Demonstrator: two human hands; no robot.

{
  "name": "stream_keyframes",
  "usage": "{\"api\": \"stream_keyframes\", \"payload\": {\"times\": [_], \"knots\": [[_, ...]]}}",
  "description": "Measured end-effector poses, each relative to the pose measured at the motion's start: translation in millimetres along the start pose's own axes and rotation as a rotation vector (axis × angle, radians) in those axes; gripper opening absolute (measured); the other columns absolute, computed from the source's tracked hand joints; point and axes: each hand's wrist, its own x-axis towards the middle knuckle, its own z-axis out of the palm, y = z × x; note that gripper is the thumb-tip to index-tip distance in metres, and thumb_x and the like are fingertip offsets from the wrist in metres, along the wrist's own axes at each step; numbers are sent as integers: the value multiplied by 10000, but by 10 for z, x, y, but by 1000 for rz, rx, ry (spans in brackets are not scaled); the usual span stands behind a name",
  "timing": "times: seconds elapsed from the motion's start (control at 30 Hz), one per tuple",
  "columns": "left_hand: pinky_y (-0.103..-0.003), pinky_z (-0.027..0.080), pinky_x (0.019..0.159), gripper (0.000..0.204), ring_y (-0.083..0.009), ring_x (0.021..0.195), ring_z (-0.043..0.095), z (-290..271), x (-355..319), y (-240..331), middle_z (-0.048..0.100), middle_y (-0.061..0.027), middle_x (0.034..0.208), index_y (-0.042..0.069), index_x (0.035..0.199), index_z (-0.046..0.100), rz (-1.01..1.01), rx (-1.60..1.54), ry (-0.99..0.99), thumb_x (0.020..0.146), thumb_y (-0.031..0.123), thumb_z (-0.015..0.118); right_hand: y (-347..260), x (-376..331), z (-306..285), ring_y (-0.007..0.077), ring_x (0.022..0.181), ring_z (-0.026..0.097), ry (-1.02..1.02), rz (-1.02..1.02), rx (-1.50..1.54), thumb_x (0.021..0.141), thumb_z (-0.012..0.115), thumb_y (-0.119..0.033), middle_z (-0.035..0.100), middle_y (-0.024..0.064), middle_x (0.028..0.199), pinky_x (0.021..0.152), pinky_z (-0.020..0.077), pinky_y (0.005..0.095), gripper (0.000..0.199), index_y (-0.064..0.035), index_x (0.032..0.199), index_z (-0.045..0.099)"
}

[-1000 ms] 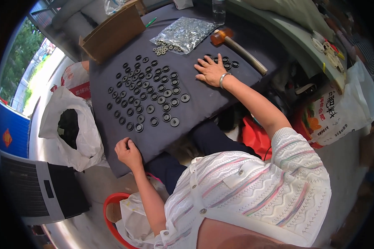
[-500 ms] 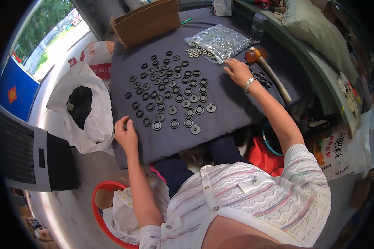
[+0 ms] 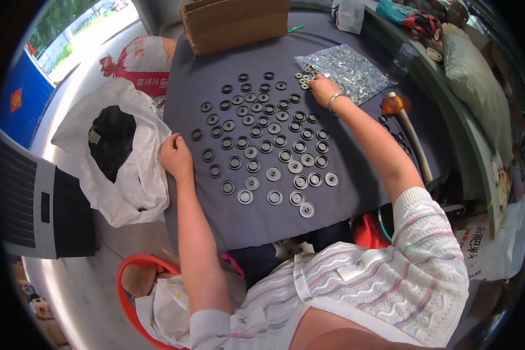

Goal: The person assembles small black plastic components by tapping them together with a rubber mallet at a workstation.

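Note:
My right hand (image 3: 325, 91) reaches over the table, its fingers drawn together at a small heap of pale metal rings (image 3: 304, 80). What lies between the fingertips is too small to make out. Behind the heap is a clear plastic bag (image 3: 350, 67) full of shiny small parts. My left hand (image 3: 176, 156) is curled closed at the table's left edge, against a white sack (image 3: 137, 201) with dark contents. Its fingertips are partly hidden. Between my hands, many black round discs (image 3: 265, 146) with center holes lie spread in loose rows on the grey cloth (image 3: 216, 213).
A mallet (image 3: 412, 128) with an amber head lies right of my right arm, beside more black rings (image 3: 403, 142). Near the back stand a cardboard box (image 3: 233, 28) and a clear jar (image 3: 403, 61). A red basin (image 3: 124, 291) is on the floor at left.
My right hand has moved onto the small ring heap, fingers closing. The left hand has gone from open beside the discs to curled against the white sack. The whole view has shifted.

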Motion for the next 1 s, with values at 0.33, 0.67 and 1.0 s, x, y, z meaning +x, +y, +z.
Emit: {"api": "stream_keyframes", "payload": {"times": [0.33, 0.67, 1.0], "knots": [[-373, 489, 664, 111, -279, 710, 631, 23, 20, 7, 664, -112, 766, 36, 809, 682, 35, 17, -49, 760, 100, 606, 140, 119, -4, 398, 927, 599, -81, -179, -108, 732, 566, -42, 588, 236, 988, 845, 482, 436, 173, 26, 883, 614], [-351, 485, 654, 105, -263, 695, 625, -37, 4, 52, 655, -109, 768, 29, 824, 678, -56, -27, -111, 773, 91, 610, -366, 540, -175, 364, 845, 640, 55, -249, 337, 704, 610, -82, 662, 213, 863, 791, 511, 399, 245, 20, 922, 654], [-341, 483, 636, 99, -250, 681, 622, -27, 6, 50, 654, -90, 768, 40, 825, 680, 18, 11, -89, 772, 83, 608, -457, 825, 79, 366, 874, 634, -28, -383, 109, 697, 599, -47, 661, 206, 878, 799, 507, 403, 257, -17, 940, 678]]}}
